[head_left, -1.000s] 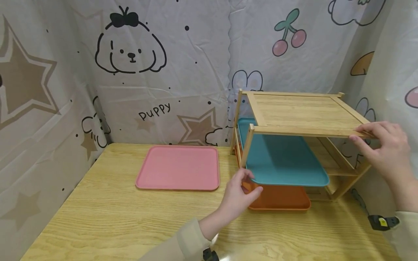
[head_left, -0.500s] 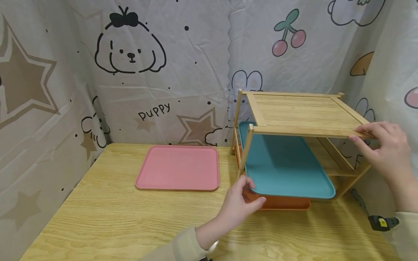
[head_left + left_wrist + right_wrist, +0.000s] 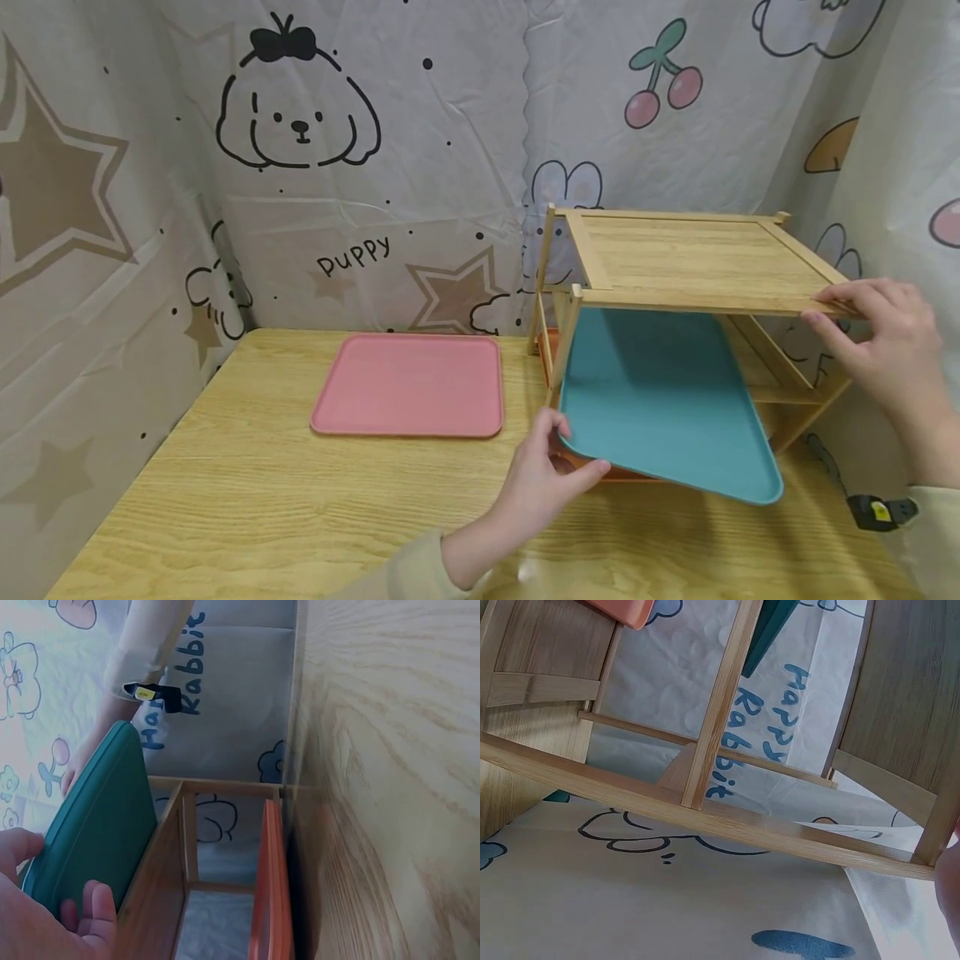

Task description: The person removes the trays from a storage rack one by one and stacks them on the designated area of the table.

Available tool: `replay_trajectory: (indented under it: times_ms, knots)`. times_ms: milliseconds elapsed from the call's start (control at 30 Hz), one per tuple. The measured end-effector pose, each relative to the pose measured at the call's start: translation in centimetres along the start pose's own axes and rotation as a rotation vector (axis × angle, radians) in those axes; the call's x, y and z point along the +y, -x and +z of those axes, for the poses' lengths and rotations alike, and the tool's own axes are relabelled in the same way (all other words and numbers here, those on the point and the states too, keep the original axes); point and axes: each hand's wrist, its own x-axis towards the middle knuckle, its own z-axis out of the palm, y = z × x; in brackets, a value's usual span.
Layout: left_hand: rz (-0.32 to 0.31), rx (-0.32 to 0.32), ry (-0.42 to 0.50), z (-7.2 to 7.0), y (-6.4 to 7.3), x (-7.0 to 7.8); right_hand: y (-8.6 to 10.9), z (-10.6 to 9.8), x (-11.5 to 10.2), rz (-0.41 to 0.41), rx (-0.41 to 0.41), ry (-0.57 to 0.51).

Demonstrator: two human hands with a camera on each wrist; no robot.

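My left hand (image 3: 534, 487) pinches the front left corner of a teal tray (image 3: 667, 400) between thumb and fingers. The tray sticks out of the middle level of a wooden shelf rack (image 3: 708, 254), turned at an angle, its right front corner reaching furthest forward. In the left wrist view, the tray (image 3: 105, 817) stands out past the shelf edge between thumb and curled fingers. My right hand (image 3: 888, 342) holds the front right corner of the rack's top, thumb along the front edge. Under the teal tray, an orange tray (image 3: 271, 900) lies on the bottom level, mostly hidden in the head view.
A pink tray (image 3: 408, 385) lies flat on the wooden table (image 3: 300, 517), left of the rack. Printed cloth (image 3: 442, 108) hangs behind and at both sides, close to the rack's right side.
The teal tray has slid forward out of the rack and swung, its right front corner coming nearest. My left hand came forward with it; the right hand stayed on the rack.
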Motion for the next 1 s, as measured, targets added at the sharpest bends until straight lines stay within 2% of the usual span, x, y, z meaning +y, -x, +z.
replay_trajectory:
  times_ms: [300, 567, 800, 1000]
  knots:
    - [-0.071, 0.025, 0.185, 0.9, 0.5, 0.3, -0.1, 0.1, -0.3, -0.023, 0.016, -0.01]
    - [-0.072, 0.084, 0.269, 2.2, 0.4, 0.5, -0.1, -0.1, 0.1, -0.035, 0.009, 0.003]
    - [-0.099, 0.081, 0.412, 2.0, 0.9, 0.8, -0.1, -0.2, 0.1, -0.036, -0.009, 0.007]
    - [-0.16, 0.134, 0.514, 1.6, 1.1, 1.3, -0.1, -0.3, -0.1, -0.035, -0.022, 0.018]
